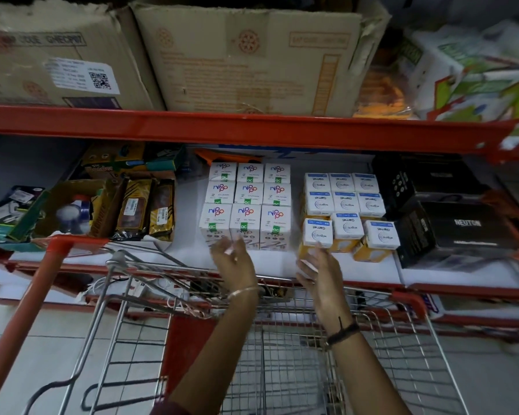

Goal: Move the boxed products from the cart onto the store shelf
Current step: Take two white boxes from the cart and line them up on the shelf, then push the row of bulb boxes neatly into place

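Observation:
White Nippo boxes (247, 202) stand in a tidy three-wide block on the white store shelf (189, 244). To their right sit several white and yellow Wipro Garnet boxes (345, 205), the front ones slightly askew. My left hand (232, 260) hovers open just in front of the front Nippo boxes, holding nothing. My right hand (318, 265) is open too, fingers at the front-left Garnet box (316, 233), touching or nearly touching it. Below my arms is the wire cart (282, 354); no boxes show in its basket.
Black Neuton boxes (450, 229) fill the shelf's right side. Brown packets and a cardboard tray (126, 208) sit at the left. Large cardboard cartons (246, 61) rest on the red upper shelf (252, 127). The cart's red handle (36, 295) runs down the left.

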{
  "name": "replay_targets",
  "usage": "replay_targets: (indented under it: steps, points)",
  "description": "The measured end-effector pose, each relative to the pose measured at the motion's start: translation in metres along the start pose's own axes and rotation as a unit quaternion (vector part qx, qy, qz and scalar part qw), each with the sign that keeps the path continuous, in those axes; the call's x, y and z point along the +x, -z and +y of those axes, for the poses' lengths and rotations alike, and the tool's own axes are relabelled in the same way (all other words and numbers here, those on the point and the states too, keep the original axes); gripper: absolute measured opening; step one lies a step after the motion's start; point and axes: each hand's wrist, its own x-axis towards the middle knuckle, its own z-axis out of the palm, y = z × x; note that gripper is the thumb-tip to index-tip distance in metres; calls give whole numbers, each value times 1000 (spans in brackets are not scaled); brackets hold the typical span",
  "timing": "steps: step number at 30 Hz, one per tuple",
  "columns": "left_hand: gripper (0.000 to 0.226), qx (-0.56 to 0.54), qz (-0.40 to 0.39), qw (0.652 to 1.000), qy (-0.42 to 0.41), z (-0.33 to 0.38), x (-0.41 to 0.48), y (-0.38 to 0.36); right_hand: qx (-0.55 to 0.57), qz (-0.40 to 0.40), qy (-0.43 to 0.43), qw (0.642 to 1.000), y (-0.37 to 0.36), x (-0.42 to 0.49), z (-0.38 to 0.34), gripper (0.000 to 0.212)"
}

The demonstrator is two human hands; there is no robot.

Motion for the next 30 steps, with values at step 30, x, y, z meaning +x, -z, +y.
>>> replay_targets:
  steps: [30]
  points:
    - [33,104,-61,985,121,-80,-24,-157,-71,71,11,995,112,128,-60,46]
